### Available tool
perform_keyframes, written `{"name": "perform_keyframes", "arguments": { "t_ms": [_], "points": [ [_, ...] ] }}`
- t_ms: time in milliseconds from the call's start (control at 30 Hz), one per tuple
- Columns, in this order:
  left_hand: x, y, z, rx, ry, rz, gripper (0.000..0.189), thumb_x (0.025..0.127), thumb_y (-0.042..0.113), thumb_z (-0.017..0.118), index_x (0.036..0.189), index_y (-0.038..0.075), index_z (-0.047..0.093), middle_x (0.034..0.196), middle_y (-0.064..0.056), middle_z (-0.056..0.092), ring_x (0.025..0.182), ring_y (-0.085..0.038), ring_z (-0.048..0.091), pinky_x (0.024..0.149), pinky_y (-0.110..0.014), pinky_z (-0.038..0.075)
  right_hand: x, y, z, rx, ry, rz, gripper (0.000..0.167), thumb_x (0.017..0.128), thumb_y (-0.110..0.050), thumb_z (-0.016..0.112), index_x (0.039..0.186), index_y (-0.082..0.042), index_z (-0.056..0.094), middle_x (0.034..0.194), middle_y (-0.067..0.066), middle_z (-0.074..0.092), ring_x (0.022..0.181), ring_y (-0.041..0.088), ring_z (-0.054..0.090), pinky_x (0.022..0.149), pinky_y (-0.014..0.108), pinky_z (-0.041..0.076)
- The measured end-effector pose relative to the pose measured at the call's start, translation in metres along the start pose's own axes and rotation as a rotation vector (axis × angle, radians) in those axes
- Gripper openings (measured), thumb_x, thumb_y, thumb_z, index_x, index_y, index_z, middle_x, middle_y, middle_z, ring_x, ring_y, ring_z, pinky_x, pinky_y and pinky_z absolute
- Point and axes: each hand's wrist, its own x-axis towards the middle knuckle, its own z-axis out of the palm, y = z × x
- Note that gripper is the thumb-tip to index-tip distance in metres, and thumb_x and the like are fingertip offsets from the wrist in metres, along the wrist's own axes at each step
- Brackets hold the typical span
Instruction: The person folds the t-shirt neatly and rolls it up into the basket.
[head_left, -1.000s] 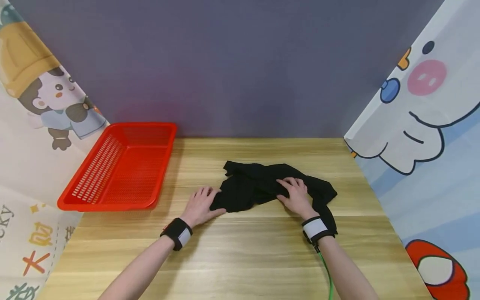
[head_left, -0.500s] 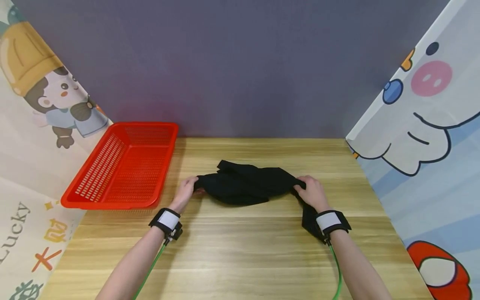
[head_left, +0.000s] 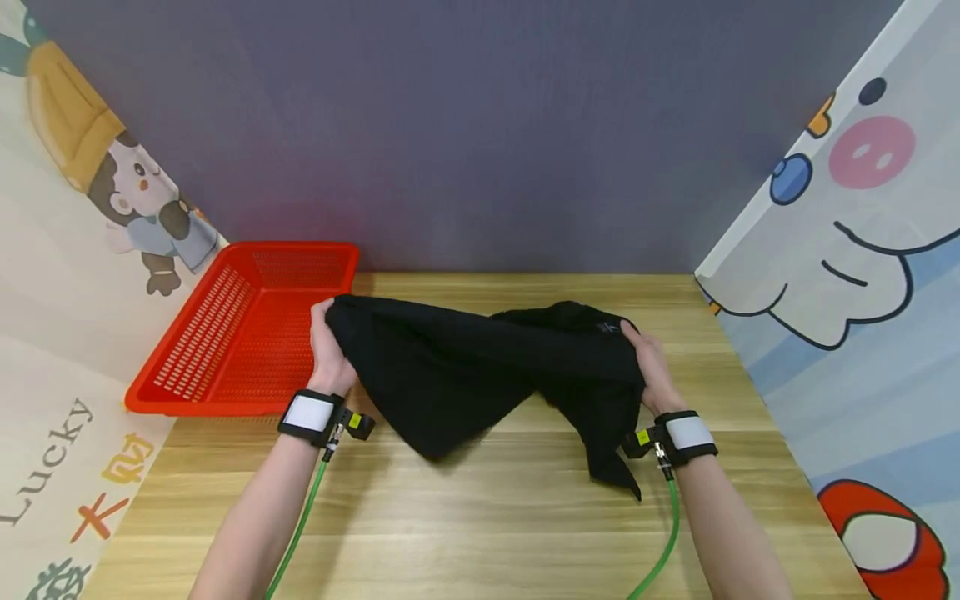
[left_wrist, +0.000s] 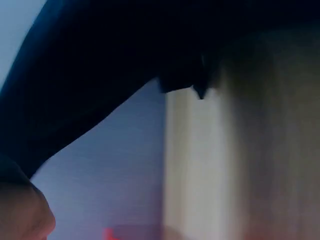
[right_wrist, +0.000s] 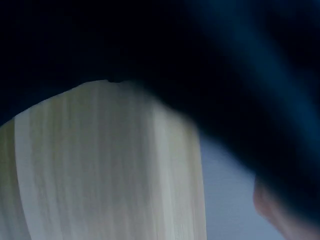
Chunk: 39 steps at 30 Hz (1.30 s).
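Observation:
A black cloth garment [head_left: 465, 358], perhaps a piece of clothing with a small pale mark near its right end, hangs stretched between my two hands above the table. My left hand [head_left: 328, 350] grips its upper left corner, close to the red basket's right side. At the other end my right hand [head_left: 651, 367] holds the upper right part, thumb on top. Two loose flaps droop toward the table between the hands. Dark fabric [left_wrist: 100, 65] fills the top of the left wrist view, and the same black cloth [right_wrist: 100, 40] covers much of the right wrist view.
A red plastic basket [head_left: 217, 408] with perforated walls stands at the table's left, against the back wall. The wooden table [head_left: 480, 533] lies below the hands. A grey wall [head_left: 517, 150] closes the back; printed cartoon sheets flank both sides. Green cables [head_left: 300, 525] trail from the wrist straps.
Both hands took hold of the black garment, which lay crumpled on the table. They have lifted it and spread apart, the left hand moving left and up, the right hand to the right.

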Motion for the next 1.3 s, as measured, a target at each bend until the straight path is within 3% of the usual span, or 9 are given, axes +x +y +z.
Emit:
{"name": "perform_keyframes", "arguments": {
  "t_ms": [167, 267, 367, 467, 633, 900, 1067, 1200, 1300],
  "points": [
    [0.006, -0.005, 0.005, 0.209, -0.048, 0.164, 0.020, 0.109, 0.023, 0.041, 0.122, 0.013, 0.052, 0.123, 0.000, 0.062, 0.116, -0.012, 0.060, 0.102, -0.022, 0.046, 0.001, 0.009, -0.007, -0.235, 0.120, -0.042, 0.039, 0.106, -0.046, 0.043, 0.109, -0.011, 0.059, 0.091, -0.009, 0.060, 0.079, 0.004, 0.057, 0.072, 0.018, 0.049],
    [0.004, -0.018, -0.009, 0.556, -0.126, 0.194, 0.045, 0.107, 0.021, 0.044, 0.147, 0.014, 0.025, 0.158, -0.009, 0.033, 0.151, -0.022, 0.029, 0.125, -0.037, 0.022, 0.002, 0.023, -0.014, -0.517, 0.189, -0.077, 0.051, 0.108, -0.041, 0.038, 0.135, 0.001, 0.046, 0.112, 0.010, 0.057, 0.095, 0.017, 0.058, 0.081, 0.027, 0.048],
    [-0.002, -0.033, -0.030, 1.032, -0.196, 0.252, 0.063, 0.102, 0.018, 0.056, 0.153, 0.005, 0.022, 0.160, -0.019, 0.026, 0.151, -0.033, 0.021, 0.124, -0.049, 0.018, -0.001, 0.034, -0.024, -0.688, 0.225, -0.070, 0.060, 0.106, -0.034, 0.044, 0.149, 0.005, 0.029, 0.130, 0.029, 0.050, 0.110, 0.038, 0.055, 0.091, 0.042, 0.046],
    [-0.012, -0.047, -0.048, 1.451, -0.308, 0.271, 0.063, 0.095, 0.029, 0.066, 0.145, 0.004, 0.039, 0.141, -0.023, 0.044, 0.134, -0.042, 0.036, 0.111, -0.055, 0.029, -0.008, 0.040, -0.036, -0.827, 0.212, -0.059, 0.058, 0.102, -0.031, 0.052, 0.139, 0.011, 0.038, 0.125, 0.034, 0.055, 0.108, 0.045, 0.059, 0.087, 0.046, 0.049],
    [-0.024, -0.058, -0.066, 1.879, -0.434, 0.208, 0.069, 0.080, 0.054, 0.077, 0.125, 0.009, 0.052, 0.109, -0.017, 0.058, 0.106, -0.038, 0.052, 0.091, -0.051, 0.042, -0.022, 0.039, -0.051, -1.093, 0.062, 0.044, 0.051, 0.095, -0.045, 0.061, 0.069, -0.002, 0.055, 0.061, 0.008, 0.059, 0.057, 0.022, 0.062, 0.054, 0.030, 0.048],
    [-0.029, -0.058, -0.072, 1.975, -0.349, 0.032, 0.101, 0.067, 0.046, 0.092, 0.133, -0.003, 0.032, 0.104, -0.027, 0.065, 0.089, -0.036, 0.065, 0.077, -0.046, 0.054, -0.043, 0.039, -0.053, -0.924, -0.281, 0.396, 0.066, 0.094, -0.058, 0.062, 0.070, 0.003, 0.071, 0.056, 0.003, 0.066, 0.047, 0.008, 0.058, 0.049, 0.024, 0.051],
    [-0.033, -0.057, -0.066, 1.958, -0.335, 0.003, 0.095, 0.074, 0.035, 0.090, 0.135, -0.014, 0.035, 0.125, -0.037, 0.060, 0.107, -0.045, 0.064, 0.092, -0.054, 0.052, -0.038, 0.044, -0.052, -0.820, -0.381, 0.269, 0.039, 0.100, -0.027, 0.062, 0.074, 0.002, 0.065, 0.061, 0.001, 0.067, 0.051, 0.007, 0.061, 0.051, 0.022, 0.051],
    [-0.030, -0.053, -0.066, 1.863, -0.341, 0.104, 0.064, 0.082, 0.013, 0.081, 0.128, -0.008, 0.041, 0.086, -0.021, 0.065, 0.077, -0.036, 0.063, 0.073, -0.044, 0.052, -0.034, 0.042, -0.058, -0.700, -0.337, 0.199, 0.031, 0.101, -0.022, 0.058, 0.076, -0.004, 0.054, 0.066, 0.001, 0.068, 0.058, 0.011, 0.066, 0.057, 0.027, 0.056],
    [-0.026, -0.048, -0.069, 1.757, -0.232, 0.247, 0.048, 0.088, 0.002, 0.066, 0.127, -0.003, 0.038, 0.065, -0.013, 0.052, 0.060, -0.035, 0.057, 0.060, -0.042, 0.044, -0.034, 0.033, -0.067, -0.558, -0.230, 0.162, 0.023, 0.104, -0.026, 0.053, 0.090, -0.008, 0.054, 0.071, -0.002, 0.068, 0.064, 0.013, 0.068, 0.066, 0.031, 0.059]
  ]
}}
